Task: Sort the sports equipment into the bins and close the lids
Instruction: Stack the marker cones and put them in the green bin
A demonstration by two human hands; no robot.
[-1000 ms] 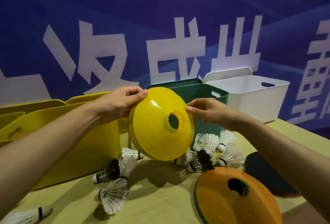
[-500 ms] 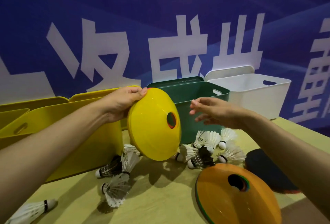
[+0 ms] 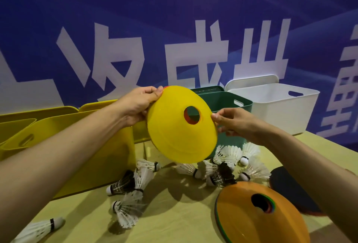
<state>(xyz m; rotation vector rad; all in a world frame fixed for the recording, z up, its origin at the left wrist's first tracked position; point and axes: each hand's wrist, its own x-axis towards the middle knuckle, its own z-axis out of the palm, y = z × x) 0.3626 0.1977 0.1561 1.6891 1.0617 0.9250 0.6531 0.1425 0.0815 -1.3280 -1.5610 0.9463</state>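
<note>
step: sorting cones, mid-task | L hand (image 3: 138,105) gripped yellow cone (image 3: 181,126) by top rim, held in air betw. yellow bin (image 3: 81,146) & green bin (image 3: 228,103) | R hand (image 3: 235,123) pinched its right edge | next, prob.: pick a bin, lower it in | lids all off.

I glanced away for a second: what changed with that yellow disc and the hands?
The right hand, which had let go of the yellow disc half a second ago, is back pinching its right edge. The disc's face has turned back toward the camera. The left hand kept its grip; the shuttlecocks and orange stack stayed put.
</note>
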